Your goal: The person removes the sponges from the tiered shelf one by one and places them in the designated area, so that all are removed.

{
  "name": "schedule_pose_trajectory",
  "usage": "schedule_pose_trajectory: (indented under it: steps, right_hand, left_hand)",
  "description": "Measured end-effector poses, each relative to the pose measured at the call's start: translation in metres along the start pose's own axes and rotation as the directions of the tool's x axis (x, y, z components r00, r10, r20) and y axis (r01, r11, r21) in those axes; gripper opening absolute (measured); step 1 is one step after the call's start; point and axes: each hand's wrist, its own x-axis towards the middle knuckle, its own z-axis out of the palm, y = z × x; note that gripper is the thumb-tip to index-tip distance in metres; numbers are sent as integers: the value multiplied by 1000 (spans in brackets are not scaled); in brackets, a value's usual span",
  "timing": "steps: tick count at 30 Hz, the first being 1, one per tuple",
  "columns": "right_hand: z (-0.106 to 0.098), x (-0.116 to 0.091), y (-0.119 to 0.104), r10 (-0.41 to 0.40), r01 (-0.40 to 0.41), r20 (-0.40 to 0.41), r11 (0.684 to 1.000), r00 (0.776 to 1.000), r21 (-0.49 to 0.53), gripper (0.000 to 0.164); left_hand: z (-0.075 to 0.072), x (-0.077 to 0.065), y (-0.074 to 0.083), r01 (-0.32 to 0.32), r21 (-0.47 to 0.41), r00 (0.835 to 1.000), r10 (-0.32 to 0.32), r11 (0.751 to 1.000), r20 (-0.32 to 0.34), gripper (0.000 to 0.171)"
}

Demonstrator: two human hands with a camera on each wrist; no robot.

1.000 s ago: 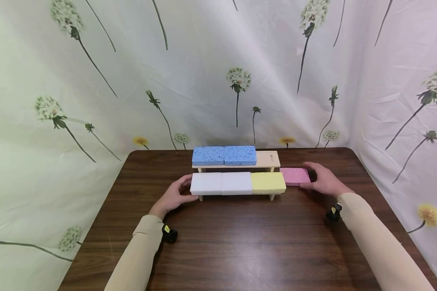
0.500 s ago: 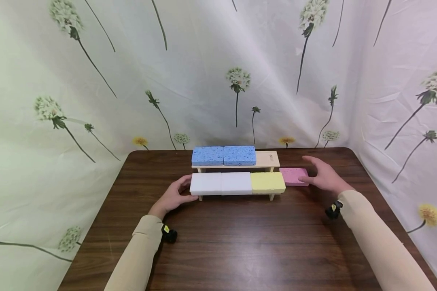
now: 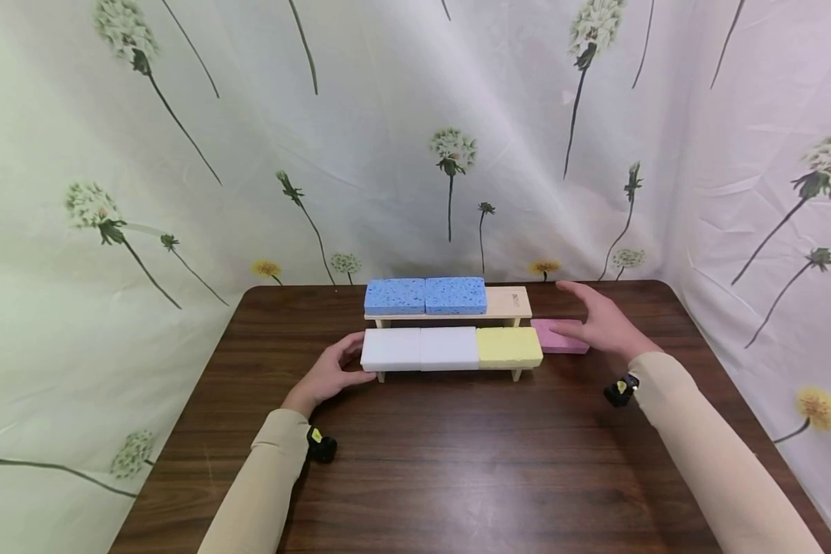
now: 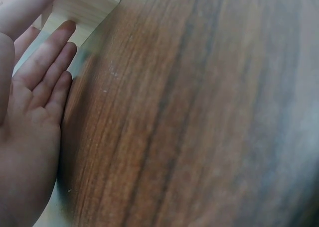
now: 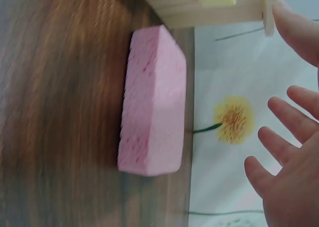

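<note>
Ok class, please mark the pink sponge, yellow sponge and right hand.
Pink sponge (image 5: 164, 103): right wrist view, on its paler face.
Yellow sponge (image 3: 509, 345): head view, on its top face.
Right hand (image 3: 606, 325): head view, on its middle, behind the thumb.

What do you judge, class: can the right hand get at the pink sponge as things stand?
Probably yes: the right hand holds nothing and is close to the pink sponge, and the right wrist view shows nothing standing between them.

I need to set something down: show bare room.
Bare: table between the sleeves; right end of the back shelf, beside blue sponges. Crowded: the front shelf, filled by white sponges and a yellow sponge; around the pink sponge, by the right hand.
</note>
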Motion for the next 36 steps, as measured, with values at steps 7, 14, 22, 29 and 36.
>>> schedule_pose_trajectory:
  steps: [7,14,22,29,36]
  right_hand:
    - [8,11,-12,-6,6,7,1000,1000,26,89]
    - [14,20,-20,-37,36,24,999,999,11,93]
    - [19,28,-36,-24,23,52,1000,998,17,97]
    - [23,36,-49,-50,47,58,998,997,47,100]
    - [28,42,-56,-84,81,56,995,995,52,100]
  left_hand:
    - [1,0,-3,7,-17,1000,-7,1000,1,78]
    - [2,1,-3,6,-20,1000,-7,1000,-2,79]
    - [2,1,-3,13,-16,1000,-13,1000,0,79]
    - [0,2,0,16,-33,1000,-16,999,-6,79]
    - [0,0,1,29,-16,1000,-29,999,-2,81]
